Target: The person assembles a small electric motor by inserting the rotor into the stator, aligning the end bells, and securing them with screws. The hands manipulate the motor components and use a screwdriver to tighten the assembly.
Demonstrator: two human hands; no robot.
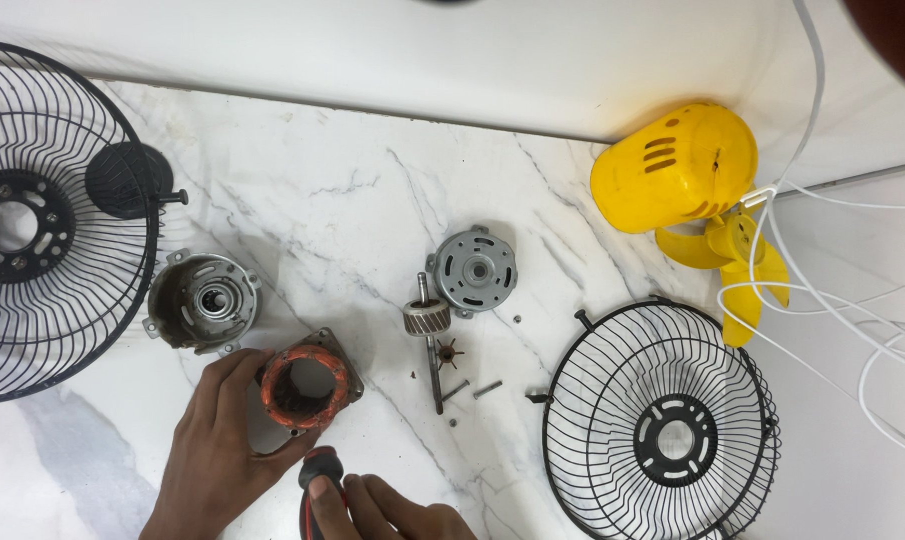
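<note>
The left hand (218, 440) grips the orange copper-wound stator ring (308, 385) on the white marble surface (353, 190) while the right hand (373, 505) is clamped on a red-and-black tool handle (323, 470), so stator work looks in hand, calling for a steadied tool tip.

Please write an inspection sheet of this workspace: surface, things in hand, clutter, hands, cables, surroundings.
Surface: white marble top, grey veins.
Things in hand: stator with orange windings; red-and-black tool handle.
Clutter: rotor on its shaft, two motor end covers, loose screws, two black wire grilles, yellow housing, yellow blades.
Hands: left hand grips the stator; right hand holds the tool handle.
Cables: white cable, looped at right.
Surroundings: white wall behind.
</note>
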